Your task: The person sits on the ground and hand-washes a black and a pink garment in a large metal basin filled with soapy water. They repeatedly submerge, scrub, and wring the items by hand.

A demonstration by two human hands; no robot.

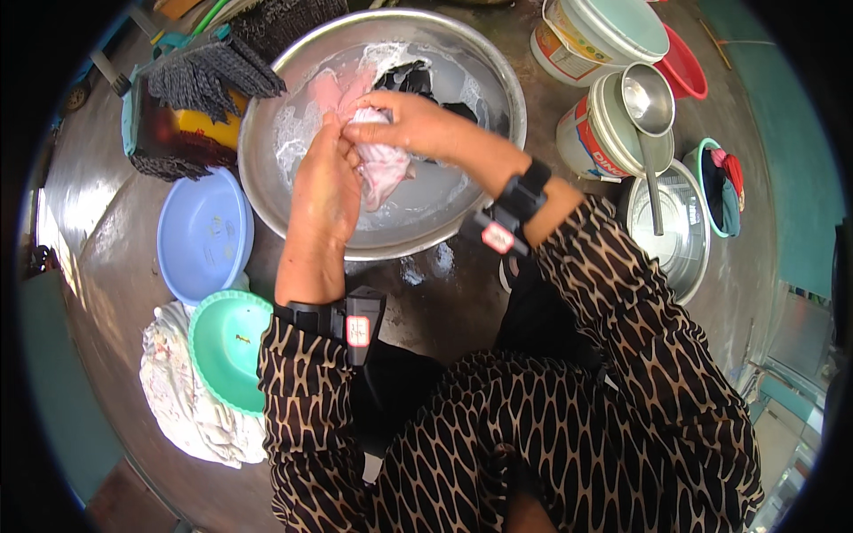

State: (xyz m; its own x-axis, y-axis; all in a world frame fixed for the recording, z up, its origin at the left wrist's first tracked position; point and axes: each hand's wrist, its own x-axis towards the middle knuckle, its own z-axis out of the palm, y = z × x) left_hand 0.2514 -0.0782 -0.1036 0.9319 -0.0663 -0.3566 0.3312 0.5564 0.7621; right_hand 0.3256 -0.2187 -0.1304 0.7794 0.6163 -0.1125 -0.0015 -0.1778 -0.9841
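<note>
A wide metal basin (380, 250) of soapy water stands on the floor before me. Over it, my left hand (326, 176) and my right hand (413, 126) grip a wet pink and white cloth (383, 166) between them, bunched at the fingers. Its lower end hangs down just above the water. Behind my hands, pink fabric (326, 90) lies in the suds; whether it joins the held cloth is hidden by my fingers. A dark cloth (406, 78) floats near the basin's far side, partly covered by my right hand.
Left of the basin are a mop (206, 76), a blue plastic basin (206, 233), a green basin (226, 353) and a heap of white cloth (193, 413). On the right stand buckets (580, 133), one bearing a metal ladle (648, 100), and a metal bowl (666, 226).
</note>
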